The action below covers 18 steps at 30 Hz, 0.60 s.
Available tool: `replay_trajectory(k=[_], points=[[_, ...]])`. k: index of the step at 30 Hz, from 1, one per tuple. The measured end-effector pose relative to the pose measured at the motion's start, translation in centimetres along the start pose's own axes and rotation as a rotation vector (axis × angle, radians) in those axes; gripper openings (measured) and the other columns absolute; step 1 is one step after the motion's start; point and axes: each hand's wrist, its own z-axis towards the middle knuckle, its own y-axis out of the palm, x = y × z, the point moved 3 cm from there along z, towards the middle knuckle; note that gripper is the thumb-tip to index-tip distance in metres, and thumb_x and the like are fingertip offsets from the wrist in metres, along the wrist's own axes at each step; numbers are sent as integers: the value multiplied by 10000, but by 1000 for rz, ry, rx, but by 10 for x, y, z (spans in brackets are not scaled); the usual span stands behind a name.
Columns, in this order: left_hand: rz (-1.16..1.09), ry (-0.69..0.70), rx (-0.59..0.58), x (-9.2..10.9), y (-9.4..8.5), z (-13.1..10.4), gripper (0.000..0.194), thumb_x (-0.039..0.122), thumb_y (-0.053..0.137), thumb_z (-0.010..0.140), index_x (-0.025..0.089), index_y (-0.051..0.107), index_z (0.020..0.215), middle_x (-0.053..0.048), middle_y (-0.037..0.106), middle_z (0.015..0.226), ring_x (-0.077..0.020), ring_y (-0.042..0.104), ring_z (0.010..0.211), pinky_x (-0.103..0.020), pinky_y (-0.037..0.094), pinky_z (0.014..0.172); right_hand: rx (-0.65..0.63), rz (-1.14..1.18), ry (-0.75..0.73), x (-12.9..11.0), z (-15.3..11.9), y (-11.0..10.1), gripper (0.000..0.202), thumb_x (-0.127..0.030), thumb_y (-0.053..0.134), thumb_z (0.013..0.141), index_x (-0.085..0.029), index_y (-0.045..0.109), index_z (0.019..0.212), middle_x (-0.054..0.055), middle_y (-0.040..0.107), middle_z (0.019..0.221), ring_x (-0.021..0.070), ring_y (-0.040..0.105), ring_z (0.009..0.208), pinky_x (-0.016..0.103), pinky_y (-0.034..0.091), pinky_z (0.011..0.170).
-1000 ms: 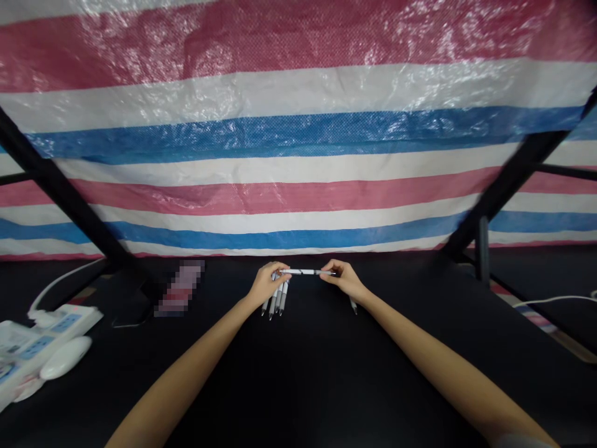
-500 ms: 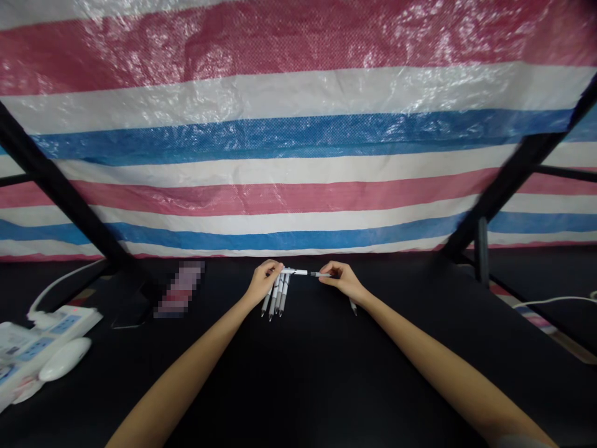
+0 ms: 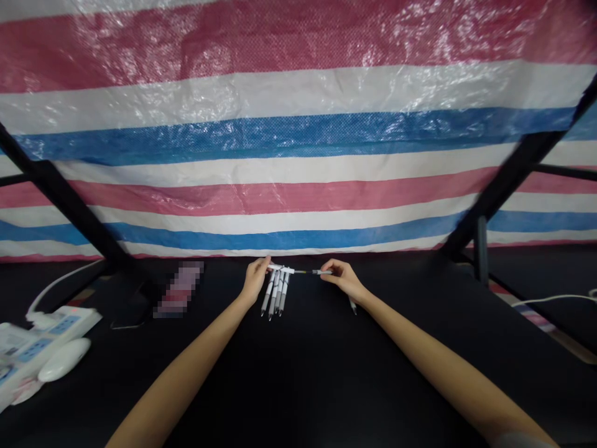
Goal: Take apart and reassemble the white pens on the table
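Observation:
My left hand (image 3: 254, 279) is closed, pinching a white pen barrel (image 3: 286, 270) that points to the right. Facing it, my right hand (image 3: 344, 280) is closed on the grey front section of the pen (image 3: 323, 272). A thin refill (image 3: 303, 271) stretches between the two parts, its left end reaching the barrel. Several white and grey pens (image 3: 276, 295) lie side by side under the barrel, tips toward me. Another pen (image 3: 353, 306) lies mostly hidden beneath my right hand and wrist, only its grey tip end showing.
A white power strip (image 3: 60, 328) with a white plug-like device (image 3: 65, 359) is at the left. Near it lie a dark phone-like object (image 3: 129, 318) and a blurred-out pink item (image 3: 181, 289). A striped plastic sheet (image 3: 289, 205) hangs behind the black table (image 3: 298, 379), between dark frame bars.
My left hand has moved left with the white barrel, widening the space between the pen's two parts and exposing more of the refill. My right hand has barely moved.

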Motion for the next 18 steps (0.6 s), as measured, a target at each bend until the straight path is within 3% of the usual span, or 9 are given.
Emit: replay_trajectory(k=[5, 18], points=[[21, 14, 33, -1, -3, 1, 431, 543, 518, 765, 151, 588, 603, 10, 483, 534, -125, 456, 561, -242, 359, 571, -1, -13, -9, -3, -1, 1, 197, -285, 713, 613, -183, 570, 703, -7, 587, 717, 138, 548, 668, 285, 431, 667], [66, 24, 10, -4, -1, 2, 442, 559, 511, 766, 152, 568, 603, 12, 481, 547, -125, 465, 569, -239, 359, 564, 5, 38, 13, -6, -1, 1, 227, -338, 688, 661, -189, 579, 793, 0, 619, 721, 151, 576, 705, 308, 422, 736]])
